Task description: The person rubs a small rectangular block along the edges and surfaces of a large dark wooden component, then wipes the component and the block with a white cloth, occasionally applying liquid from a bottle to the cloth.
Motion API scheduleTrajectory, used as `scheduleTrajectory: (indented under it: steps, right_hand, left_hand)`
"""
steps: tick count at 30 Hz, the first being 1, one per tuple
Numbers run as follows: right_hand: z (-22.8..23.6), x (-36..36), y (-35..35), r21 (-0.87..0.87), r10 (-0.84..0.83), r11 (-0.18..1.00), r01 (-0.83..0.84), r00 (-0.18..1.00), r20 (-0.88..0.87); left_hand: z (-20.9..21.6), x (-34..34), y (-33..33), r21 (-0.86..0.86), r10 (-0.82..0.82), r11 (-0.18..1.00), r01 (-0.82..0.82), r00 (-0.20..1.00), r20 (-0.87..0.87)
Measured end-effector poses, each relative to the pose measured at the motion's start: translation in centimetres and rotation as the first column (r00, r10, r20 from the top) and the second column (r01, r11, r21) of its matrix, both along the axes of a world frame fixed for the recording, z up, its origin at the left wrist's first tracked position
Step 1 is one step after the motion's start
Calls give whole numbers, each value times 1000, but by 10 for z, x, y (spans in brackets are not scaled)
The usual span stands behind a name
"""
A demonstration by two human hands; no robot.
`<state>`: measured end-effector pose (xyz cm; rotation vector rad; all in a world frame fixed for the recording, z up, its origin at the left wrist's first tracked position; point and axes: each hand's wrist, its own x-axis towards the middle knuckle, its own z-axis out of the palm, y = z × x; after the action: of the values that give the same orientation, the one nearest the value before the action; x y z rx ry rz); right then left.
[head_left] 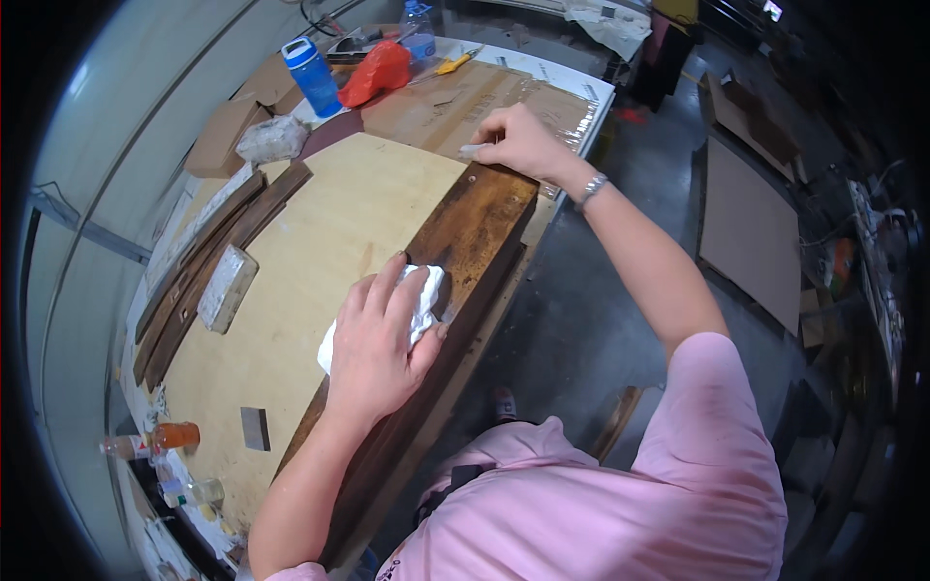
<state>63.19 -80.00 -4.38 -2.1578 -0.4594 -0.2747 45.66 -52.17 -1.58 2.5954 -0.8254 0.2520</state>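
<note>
A long dark-brown wooden piece (489, 215) with a worn, blotchy top lies along the right edge of the table. My left hand (376, 334) presses a crumpled white cloth (424, 289) onto its top, fingers curled over the cloth. A dark patch shows on the wood beside the cloth. At the far end of the wood, my right hand (523, 145) is closed in a pinch on a small whitish piece (471, 151), whose kind I cannot make out. A small hole sits in the wood close to that hand.
Curved brown wooden strips (218, 261) and a whitish block (228, 289) lie at the left. A grey rectangular pad (255, 428) and small bottles (176, 435) are nearer. Cardboard (417, 111), a blue bottle (312, 79), a red bag (376, 74) and a yellow cutter (458, 61) are farther back.
</note>
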Motion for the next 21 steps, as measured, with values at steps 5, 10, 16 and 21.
scheduleTrajectory:
  steps: [5, 10, 16, 21]
  right_hand:
    - [-3, -5, -24, 19, -183, 982, 190, 967, -180]
    - [-6, -5, -15, 172, -25, 983, 70, 967, -254]
    - [-3, -29, -51, 281, 113, 960, -15, 935, -336]
    - [3, 3, -34, 236, 184, 963, -130, 957, -225]
  left_hand:
    - [-2, -1, 1, 1, -13, 1000, 13, 1000, 17]
    - [-2, 0, 0, -4, 6, 1000, -6, 1000, 5]
    - [2, 0, -2, 2, 66, 998, -66, 997, -31]
    - [5, 3, -9, -75, 88, 993, -94, 993, -79]
